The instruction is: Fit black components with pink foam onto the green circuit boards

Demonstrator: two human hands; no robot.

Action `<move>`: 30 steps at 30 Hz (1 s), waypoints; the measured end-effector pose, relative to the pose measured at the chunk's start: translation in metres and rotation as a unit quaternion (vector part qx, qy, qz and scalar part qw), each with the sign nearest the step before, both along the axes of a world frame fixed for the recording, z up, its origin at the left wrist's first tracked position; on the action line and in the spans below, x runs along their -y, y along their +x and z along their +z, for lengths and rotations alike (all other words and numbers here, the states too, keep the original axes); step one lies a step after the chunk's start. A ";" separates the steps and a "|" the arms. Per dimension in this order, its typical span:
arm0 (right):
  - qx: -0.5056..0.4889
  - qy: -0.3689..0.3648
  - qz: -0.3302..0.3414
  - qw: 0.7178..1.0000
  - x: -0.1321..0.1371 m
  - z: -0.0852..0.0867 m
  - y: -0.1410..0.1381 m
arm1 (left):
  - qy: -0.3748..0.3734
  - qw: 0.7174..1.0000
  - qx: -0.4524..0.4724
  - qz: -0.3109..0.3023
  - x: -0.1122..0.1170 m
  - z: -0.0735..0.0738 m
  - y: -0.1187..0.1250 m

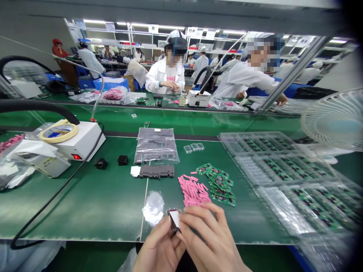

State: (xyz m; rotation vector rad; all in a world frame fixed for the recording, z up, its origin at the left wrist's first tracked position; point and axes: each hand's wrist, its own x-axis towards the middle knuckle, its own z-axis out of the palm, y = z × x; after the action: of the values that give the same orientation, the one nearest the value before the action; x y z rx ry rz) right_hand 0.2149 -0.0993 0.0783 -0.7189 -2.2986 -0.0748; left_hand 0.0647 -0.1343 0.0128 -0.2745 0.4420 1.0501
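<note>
Near the table's front edge, my left hand [160,243] pinches a small black part with a white face [175,218] between thumb and fingers. My right hand [211,236] has its fingertips closed on the right side of that same part. Just beyond lie a heap of pink strips [193,190] and a fanned stack of green circuit boards [222,183]. To the left of the part is a crumpled clear plastic piece [153,207]. A row of dark, thin parts [157,171] stands farther back, in front of a clear bag of similar parts [155,145].
Clear trays [261,158] with circuit boards fill the right side, near a fan [336,121]. At left stand a white box [82,141] with a tape roll [58,132] and a trailing black cable [62,189]. Two black blocks [123,160] lie mid-table. Co-workers [170,71] sit opposite.
</note>
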 end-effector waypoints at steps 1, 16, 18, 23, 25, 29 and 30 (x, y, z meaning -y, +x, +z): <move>-0.001 0.000 -0.003 1.000 0.000 -0.001 0.000 | 0.003 1.000 -0.005 -0.003 0.000 0.000 0.000; -0.076 -0.043 -0.025 0.996 0.008 -0.025 -0.006 | 0.029 0.987 -0.158 0.031 -0.004 0.012 0.003; -0.082 -0.057 -0.042 0.994 0.009 -0.028 -0.007 | 0.026 0.985 -0.168 0.029 -0.005 0.011 0.004; -0.116 -0.066 -0.048 0.990 0.016 -0.033 -0.010 | 0.039 0.977 -0.210 0.019 -0.007 0.003 0.004; -0.134 -0.074 -0.055 0.987 0.017 -0.032 -0.010 | 0.061 0.971 -0.232 0.010 -0.010 0.000 0.004; -0.106 -0.159 -0.015 0.981 0.001 -0.025 0.011 | 0.093 0.966 -0.241 -0.005 -0.022 0.001 0.003; -0.082 -0.164 -0.016 0.983 -0.009 -0.023 0.020 | 0.098 0.967 -0.237 -0.006 -0.026 0.002 0.003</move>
State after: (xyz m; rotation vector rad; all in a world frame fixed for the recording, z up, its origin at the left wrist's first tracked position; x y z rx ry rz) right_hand 0.2350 -0.0905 0.0550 -0.8928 -2.1618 0.3438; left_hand 0.0679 -0.1088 0.0147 0.1631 0.7603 1.1373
